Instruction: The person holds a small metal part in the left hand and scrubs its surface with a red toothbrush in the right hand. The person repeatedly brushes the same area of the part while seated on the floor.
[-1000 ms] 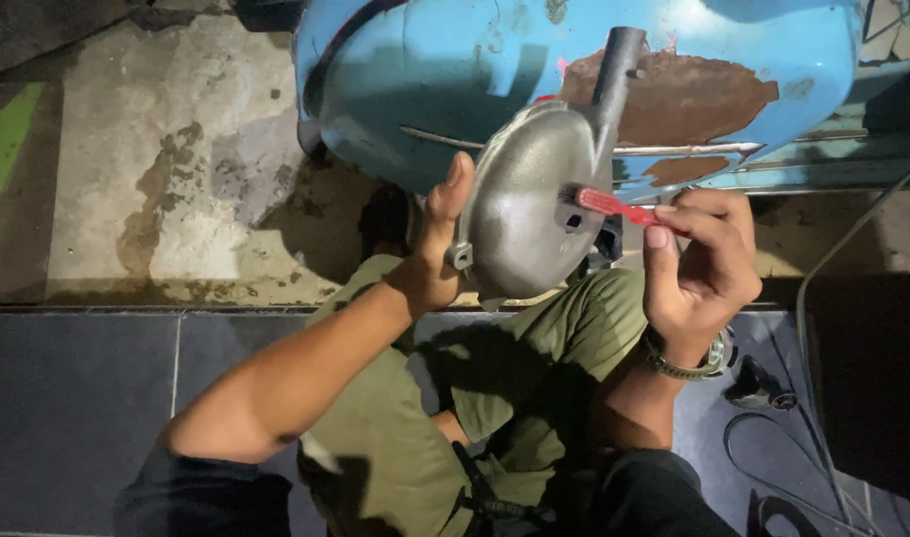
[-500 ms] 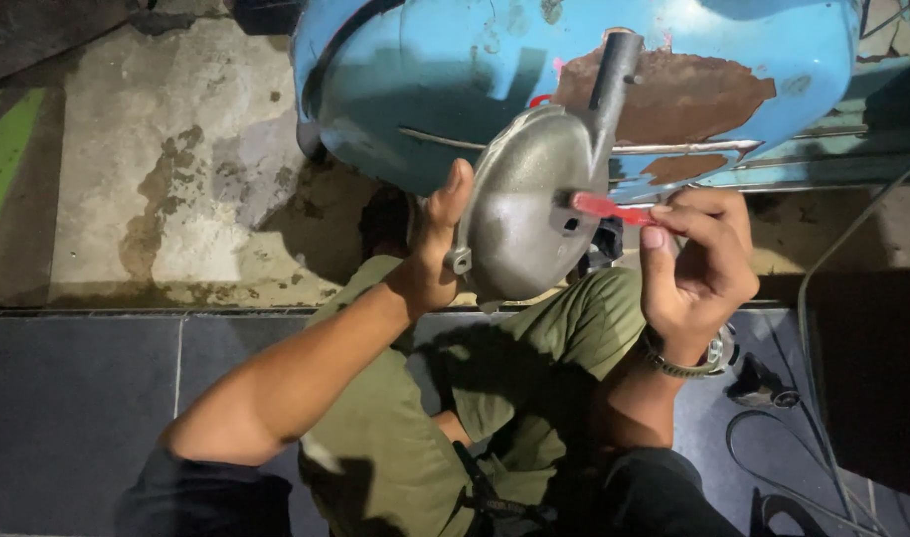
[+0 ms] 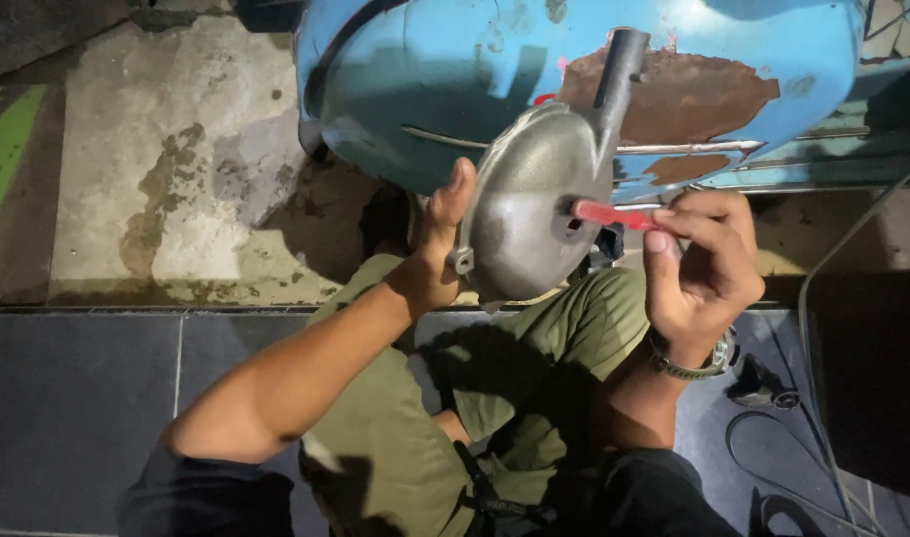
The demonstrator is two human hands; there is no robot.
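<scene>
Left hand (image 3: 437, 261) grips the left rim of a grey metal cover (image 3: 534, 204), thumb up along the edge, steadying it above the lap and just in front of the blue scooter body (image 3: 455, 89). Right hand (image 3: 703, 264) pinches a red-handled tool (image 3: 614, 214) in closed fingers, its tip at a hole in the cover's face, apparently so that the braced cover resists the push. Bare concrete floor (image 3: 157, 159) opens to the left; a cable (image 3: 823, 278) and dark tiles (image 3: 67, 398) crowd the right and near sides.
</scene>
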